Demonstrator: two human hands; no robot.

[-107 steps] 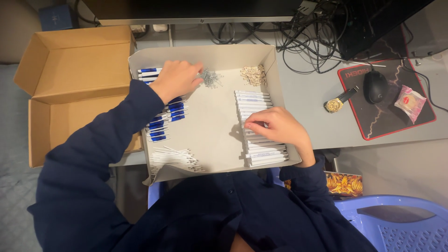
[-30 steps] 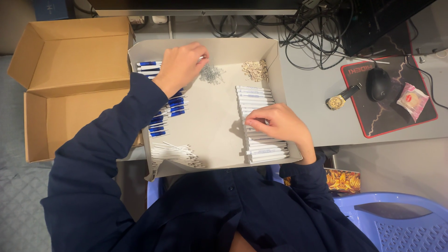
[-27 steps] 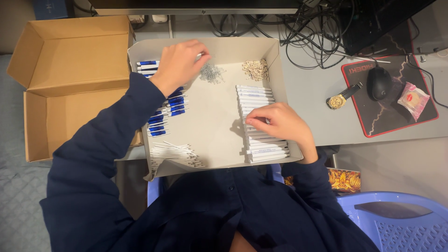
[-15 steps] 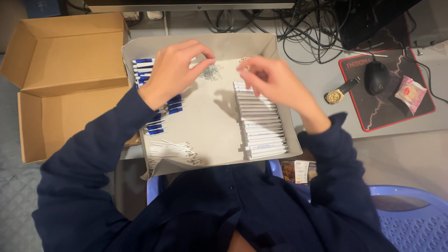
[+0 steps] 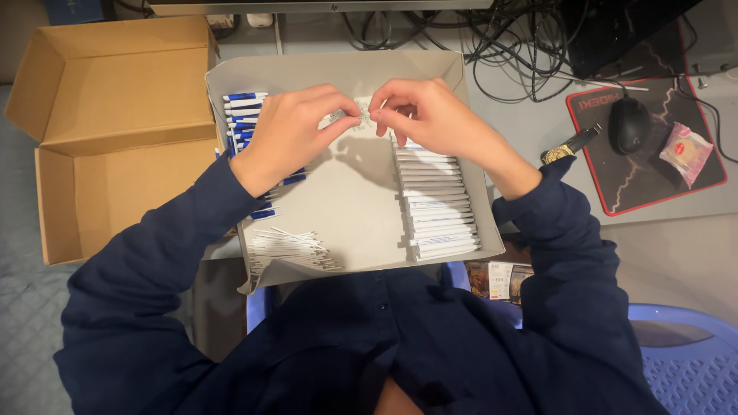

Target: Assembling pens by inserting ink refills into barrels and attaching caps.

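Observation:
Both hands meet over the far part of a shallow grey tray (image 5: 361,223). My left hand (image 5: 288,134) and my right hand (image 5: 430,115) pinch a small silvery metal part (image 5: 355,115) between their fingertips. It is too small to make out in detail. A row of white pen barrels (image 5: 438,207) lies along the tray's right side, under my right wrist. Blue-and-white pen pieces (image 5: 242,115) are stacked at the tray's left, partly hidden by my left hand. A bundle of thin white refills (image 5: 288,247) lies at the near left corner.
An open brown cardboard box (image 5: 115,131) stands left of the tray. A red-edged mouse mat (image 5: 653,154) at the right holds a black mouse (image 5: 629,124) and a small wrapped snack (image 5: 686,152). A wristwatch (image 5: 567,146) lies beside it. Tangled cables (image 5: 507,38) run behind. A blue plastic chair (image 5: 684,361) is lower right.
My right hand has lifted off the row of white barrels and moved up and left to meet the left hand. The left hand has come off the blue pieces toward the tray's middle.

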